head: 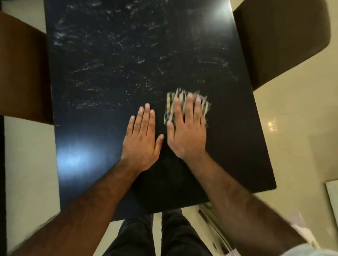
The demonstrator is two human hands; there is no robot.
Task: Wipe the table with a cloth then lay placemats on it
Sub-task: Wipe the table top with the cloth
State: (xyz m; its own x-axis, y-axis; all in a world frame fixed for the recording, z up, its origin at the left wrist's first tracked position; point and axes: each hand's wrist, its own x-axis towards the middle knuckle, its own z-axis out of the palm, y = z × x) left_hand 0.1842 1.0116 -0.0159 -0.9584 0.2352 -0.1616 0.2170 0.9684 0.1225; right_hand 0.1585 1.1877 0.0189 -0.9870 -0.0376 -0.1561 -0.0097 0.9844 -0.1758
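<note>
The dark surface (231, 150) stands on pale floor tiles, with a brown chair (16, 71) at its left and another (282, 39) at its far right. Whitish streaks (109, 46) cover the far half; the near part looks cleaner.

Your right hand (185, 134) lies flat with straight fingers, pressing the striped cloth (171, 106) down near the right edge (the cloth is blurred, so its fold is hard to read). Your left hand (142, 138) is open too, palm down on the bare surface just beside the right, holding nothing.

Most of the streaks lie far and left of the cloth, so the next pass probably goes that way. The right hand should make it, since it's already on the cloth. No placemats are laid yet.
</note>
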